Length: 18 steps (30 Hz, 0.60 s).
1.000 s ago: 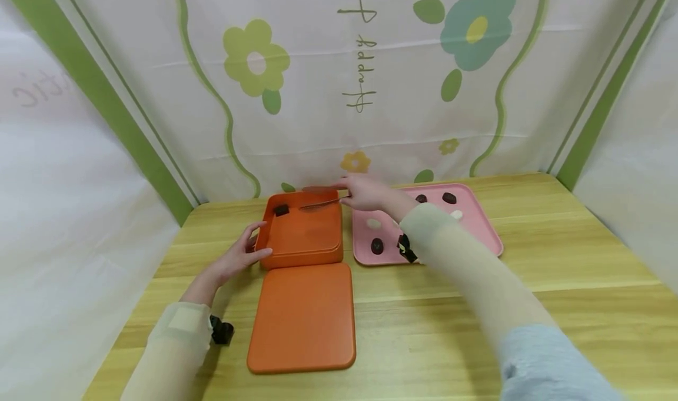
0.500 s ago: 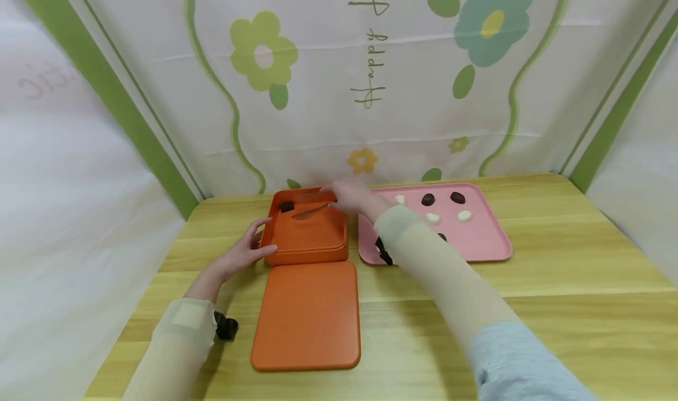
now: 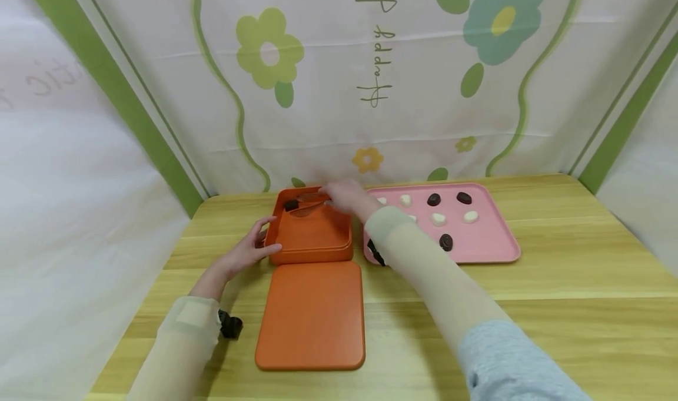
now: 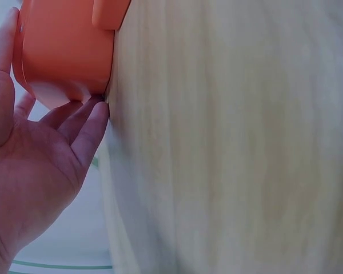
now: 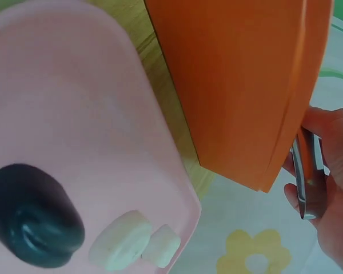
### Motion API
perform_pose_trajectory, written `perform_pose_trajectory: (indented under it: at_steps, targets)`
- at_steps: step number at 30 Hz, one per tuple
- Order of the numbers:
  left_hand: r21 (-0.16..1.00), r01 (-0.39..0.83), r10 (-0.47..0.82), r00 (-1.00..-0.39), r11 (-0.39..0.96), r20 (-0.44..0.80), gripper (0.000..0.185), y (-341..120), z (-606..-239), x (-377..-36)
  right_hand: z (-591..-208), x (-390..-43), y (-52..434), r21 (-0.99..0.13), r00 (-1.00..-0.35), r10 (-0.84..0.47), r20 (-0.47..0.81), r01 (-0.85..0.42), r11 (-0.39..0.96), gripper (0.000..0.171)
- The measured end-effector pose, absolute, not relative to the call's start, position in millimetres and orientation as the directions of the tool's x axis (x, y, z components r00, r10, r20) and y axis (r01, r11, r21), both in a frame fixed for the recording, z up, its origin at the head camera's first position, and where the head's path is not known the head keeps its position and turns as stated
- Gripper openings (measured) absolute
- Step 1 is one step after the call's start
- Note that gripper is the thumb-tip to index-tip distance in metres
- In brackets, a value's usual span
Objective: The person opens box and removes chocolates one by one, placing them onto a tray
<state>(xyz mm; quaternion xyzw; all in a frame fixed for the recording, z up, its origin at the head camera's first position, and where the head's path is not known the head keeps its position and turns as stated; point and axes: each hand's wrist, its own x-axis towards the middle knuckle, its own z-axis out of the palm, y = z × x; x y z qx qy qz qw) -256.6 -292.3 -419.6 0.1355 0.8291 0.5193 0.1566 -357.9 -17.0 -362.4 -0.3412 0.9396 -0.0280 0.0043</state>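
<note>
A pair of metal tongs (image 3: 309, 205) is gripped in the right hand (image 3: 343, 196), fingers curled round the handles, and is held over the far part of the open orange box (image 3: 312, 236), its tips close to a dark sweet (image 3: 291, 204) lying in the box's far left corner. The box's left wall is steadied by the left hand (image 3: 249, 254), fingers straight against it. An orange lid (image 3: 311, 315) lies flat just in front of the box; a pink tray (image 3: 498, 242) with dark and white sweets is set just beside it on the wooden table (image 3: 556, 307).
</note>
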Motion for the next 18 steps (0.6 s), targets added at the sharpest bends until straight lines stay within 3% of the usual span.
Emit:
perform_pose_trajectory:
  at_steps: [18]
  targets:
    - [0.904,0.063,0.384,-0.916,0.423,-0.116,0.074,-291,-417,-255,-372,-366,-18,-0.083,-0.763,-0.646,-0.011,-0.643,0.761,0.040]
